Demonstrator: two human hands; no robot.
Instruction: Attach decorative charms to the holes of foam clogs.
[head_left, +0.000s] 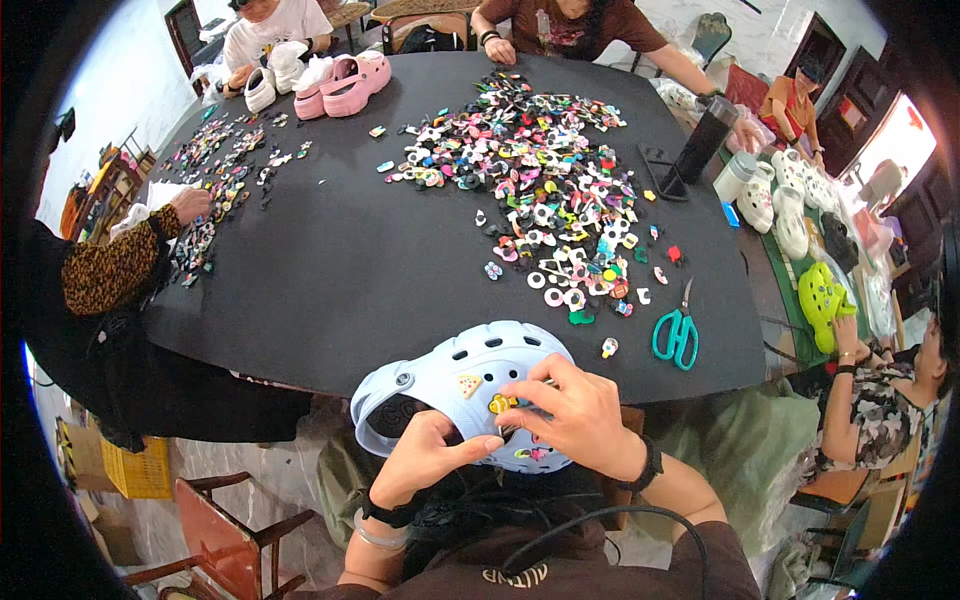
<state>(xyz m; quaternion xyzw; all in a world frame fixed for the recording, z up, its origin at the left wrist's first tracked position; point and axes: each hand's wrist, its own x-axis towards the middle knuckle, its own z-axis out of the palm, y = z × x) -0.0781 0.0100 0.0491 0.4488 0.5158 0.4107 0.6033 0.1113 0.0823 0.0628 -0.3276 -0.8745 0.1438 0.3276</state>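
Observation:
A light blue clog [472, 345] with round holes is held at the table's near edge, its heel strap to the left. My left hand [425, 455] grips it at the opening, fingers reaching inside where they are hidden, thumb outside along the upper. My right hand [575, 405] is closed over the top of the clog, its fingertips pinching a yellow fish-shaped charm [502, 403] against the surface. Beside that sits a pizza-slice charm [468, 386]. A pink charm [537, 453] shows lower down, partly under my right hand.
A big heap of mixed charms [540, 170] spreads over the black table [330, 250]. Teal-handled scissors [677, 335] lie at its right. Pink clogs [345, 88] stand at the far left. Other people sit around; one at the right handles a lime-green clog [822, 305].

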